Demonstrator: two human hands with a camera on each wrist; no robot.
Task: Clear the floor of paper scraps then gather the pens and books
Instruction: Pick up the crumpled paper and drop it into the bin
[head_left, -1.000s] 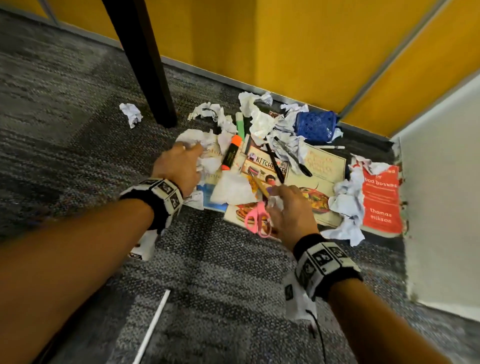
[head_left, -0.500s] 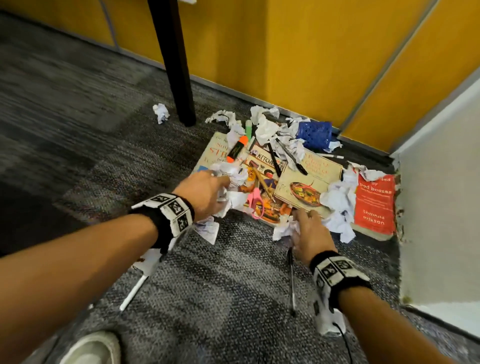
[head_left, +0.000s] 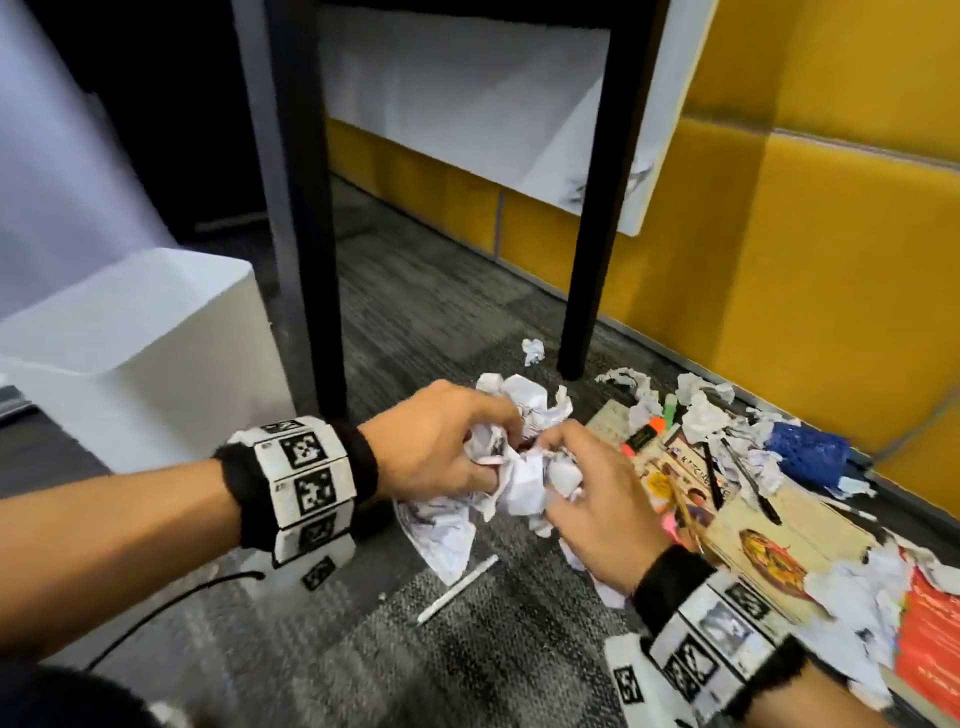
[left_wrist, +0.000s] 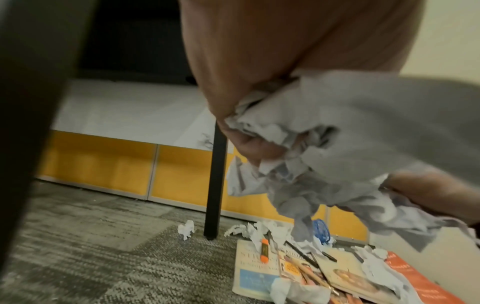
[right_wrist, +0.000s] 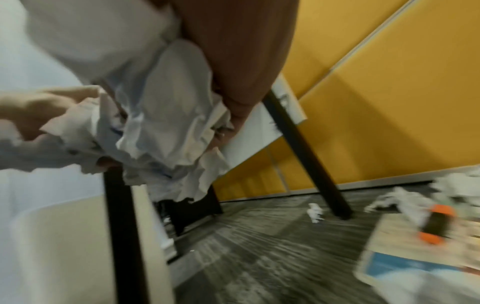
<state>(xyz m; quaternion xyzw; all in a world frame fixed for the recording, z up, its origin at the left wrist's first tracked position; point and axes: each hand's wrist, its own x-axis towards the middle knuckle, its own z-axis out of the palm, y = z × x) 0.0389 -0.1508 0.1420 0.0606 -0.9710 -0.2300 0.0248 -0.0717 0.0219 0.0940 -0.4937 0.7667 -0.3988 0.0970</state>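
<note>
White crumpled paper scraps are bunched at frame centre, held above the carpet. The left hand and right hand both curl around this wad, pressing it from opposite sides. A white bin stands at the left edge, nearer the left hand. Farther right, loose scraps, pens and books lie on the floor.

White bin by black table legs, yellow wall panels, blue mesh basket, pink scissors.
</note>
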